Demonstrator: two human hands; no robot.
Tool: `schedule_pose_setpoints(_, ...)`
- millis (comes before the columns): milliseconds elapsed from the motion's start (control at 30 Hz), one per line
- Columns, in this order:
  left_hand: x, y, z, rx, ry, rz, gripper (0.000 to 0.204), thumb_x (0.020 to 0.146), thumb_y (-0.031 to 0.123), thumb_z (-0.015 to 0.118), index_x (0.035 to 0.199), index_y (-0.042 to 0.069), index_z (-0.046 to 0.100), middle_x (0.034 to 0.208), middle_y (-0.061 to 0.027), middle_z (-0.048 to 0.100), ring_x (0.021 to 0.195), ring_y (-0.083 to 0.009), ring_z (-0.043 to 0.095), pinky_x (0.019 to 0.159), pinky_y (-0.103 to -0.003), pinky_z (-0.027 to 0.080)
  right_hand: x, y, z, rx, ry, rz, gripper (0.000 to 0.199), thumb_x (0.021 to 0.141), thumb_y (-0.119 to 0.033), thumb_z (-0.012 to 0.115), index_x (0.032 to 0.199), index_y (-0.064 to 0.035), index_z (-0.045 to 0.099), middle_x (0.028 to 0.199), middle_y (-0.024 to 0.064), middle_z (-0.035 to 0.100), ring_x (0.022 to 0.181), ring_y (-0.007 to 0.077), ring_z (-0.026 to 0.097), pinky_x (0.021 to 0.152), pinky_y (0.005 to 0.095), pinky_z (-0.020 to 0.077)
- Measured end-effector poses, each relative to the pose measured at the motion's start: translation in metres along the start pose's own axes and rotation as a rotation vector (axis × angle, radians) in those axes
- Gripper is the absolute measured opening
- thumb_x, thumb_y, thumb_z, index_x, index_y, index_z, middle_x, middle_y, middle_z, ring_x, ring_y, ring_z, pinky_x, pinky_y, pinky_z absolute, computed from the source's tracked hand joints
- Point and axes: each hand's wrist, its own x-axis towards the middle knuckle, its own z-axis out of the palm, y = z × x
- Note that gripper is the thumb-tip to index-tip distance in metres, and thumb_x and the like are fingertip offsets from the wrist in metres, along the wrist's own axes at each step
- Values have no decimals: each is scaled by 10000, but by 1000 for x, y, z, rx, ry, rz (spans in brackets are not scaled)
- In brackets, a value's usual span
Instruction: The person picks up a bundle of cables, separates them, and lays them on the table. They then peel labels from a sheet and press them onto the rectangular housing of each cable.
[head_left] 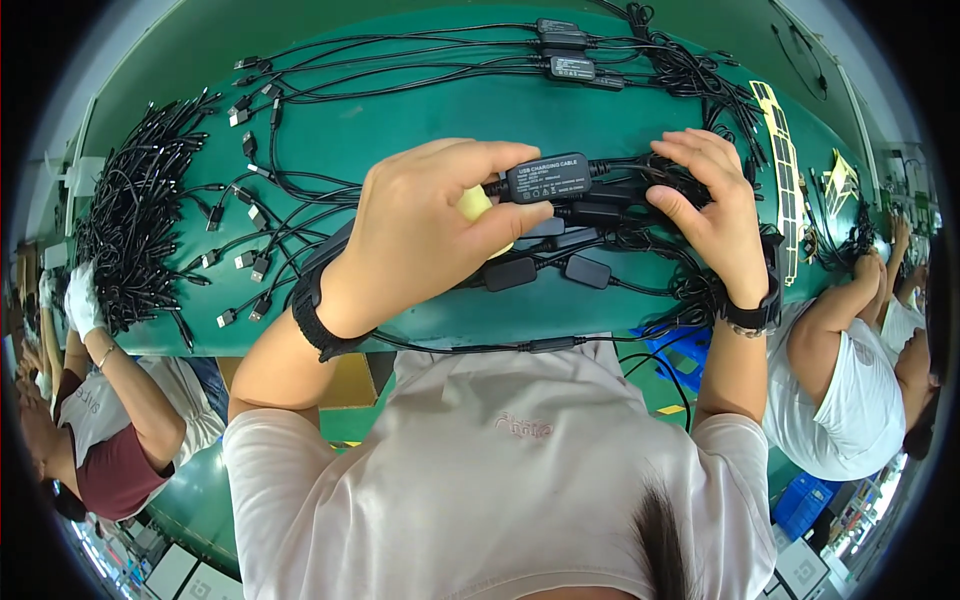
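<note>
Between the thumb and index finger of my left hand [430, 220] is the black box of a USB charging cable [548, 178], its printed face turned up. Something yellow [474, 204] shows partly behind those fingers; I cannot make out what it is. My right hand [710, 195] is at the right of the box, thumb and fingers apart around the cable's far end without closing on it. Under both hands lie more black cables with small boxes [588, 271], partly hidden by the hands.
Along the far side of the green table [400, 120] lie cables with boxes [572, 68]. A thick heap of black cable ends [130, 215] fills the left side. Yellow label strips [783, 190] lie at the right. Co-workers sit at both sides, one with a white-gloved hand [84, 298].
</note>
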Motion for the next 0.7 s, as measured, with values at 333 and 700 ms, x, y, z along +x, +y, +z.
schedule_pose_setpoints(333,1,-3,-3,-19,-56,-50,275,697,187,754,918,42,676,739,-103,641,634,-250,601,562,-316,474,-5,6,4,-40,1,65,328,695,-169,753,978,-31,659,1134,115,611,1154,323,484,964,402,393)
schedule_pose_setpoints(700,1,-5,-1,-39,-3,-3,274,680,160,761,912,43,673,751,-105,648,638,-250,611,562,-310,481,-5,5,2,-13,31,67,309,719,-165,742,976,-21,648,1120,113,623,1141,306,503,963,390,395)
